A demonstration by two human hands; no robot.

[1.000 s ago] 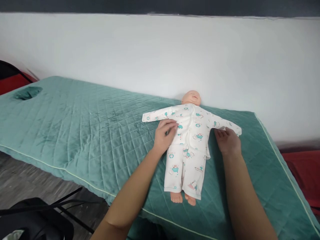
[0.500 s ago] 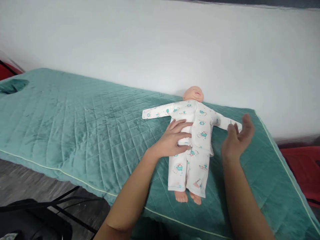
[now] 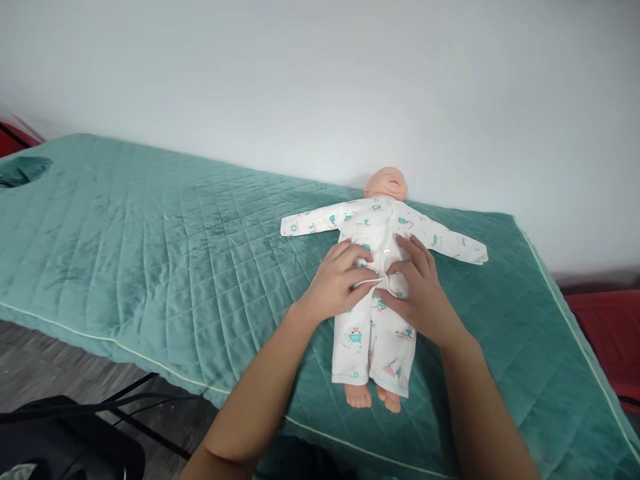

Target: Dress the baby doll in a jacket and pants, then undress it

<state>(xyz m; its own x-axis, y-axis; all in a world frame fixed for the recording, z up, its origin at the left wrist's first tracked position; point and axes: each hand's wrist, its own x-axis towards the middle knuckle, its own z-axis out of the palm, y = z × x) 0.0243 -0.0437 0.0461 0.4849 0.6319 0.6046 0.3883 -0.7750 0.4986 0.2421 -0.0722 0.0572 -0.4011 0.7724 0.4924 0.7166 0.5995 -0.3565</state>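
A baby doll (image 3: 387, 183) lies on its back, dressed in a white printed shirt (image 3: 375, 210) and matching trousers (image 3: 351, 340). Its sleeves spread out to both sides and its bare feet show below the trouser legs. On the shirt's lower front, my left hand (image 3: 337, 283) pinches the cloth near the hem between thumb and fingers. Opposite it, my right hand (image 3: 420, 293) grips the other front edge, with its fingertips on the cloth. Between the hands, a small round snap (image 3: 387, 252) shows on the front opening.
The doll rests on a bed with a green quilted cover (image 3: 200, 267), close to a white wall (image 3: 250, 87). A face hole (image 3: 25, 171) is at the far left. Red stools (image 3: 607, 333) stand past the right edge, and a dark bag (image 3: 65, 440) is at lower left.
My right hand has come down from beside the doll's sleeve onto the shirt front. My left hand has stayed at the shirt, its fingers now more bent around the cloth.
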